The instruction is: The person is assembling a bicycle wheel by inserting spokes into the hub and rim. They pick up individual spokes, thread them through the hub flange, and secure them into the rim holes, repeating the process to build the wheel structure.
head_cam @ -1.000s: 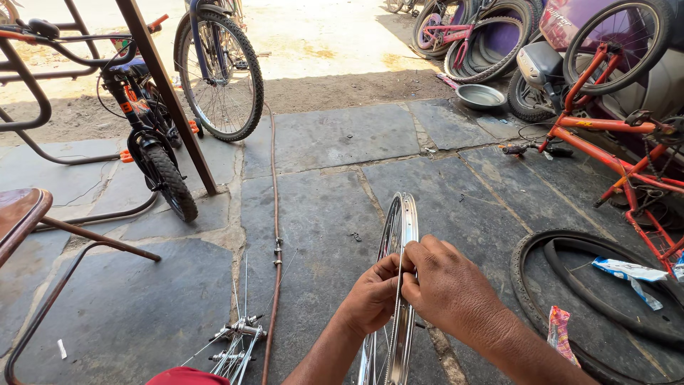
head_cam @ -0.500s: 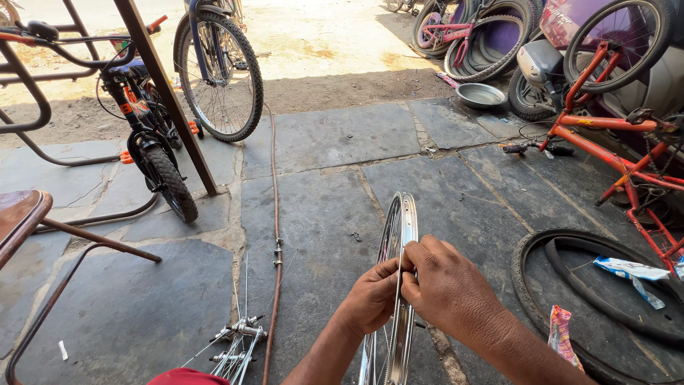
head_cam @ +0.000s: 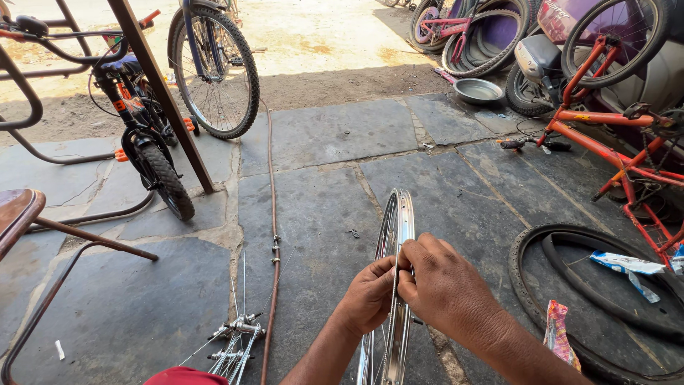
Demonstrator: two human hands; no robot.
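A shiny metal bicycle wheel rim [head_cam: 400, 221] stands upright on edge in front of me, seen almost edge-on. My left hand [head_cam: 369, 294] pinches it from the left side, fingers closed against the rim. My right hand [head_cam: 445, 289] grips it from the right, thumb and fingers meeting the left hand at the rim. What the fingertips hold between them is hidden. Thin spokes show inside the rim below my hands.
Wheel hubs with loose spokes [head_cam: 235, 339] lie at lower left beside a long brown hose [head_cam: 271, 214]. A black tyre [head_cam: 570, 299] with wrappers lies at right, an orange bicycle frame [head_cam: 613, 135] beyond. Parked bicycles [head_cam: 142, 135], a slanted pole [head_cam: 167, 100] and a metal bowl [head_cam: 479, 90] stand farther off.
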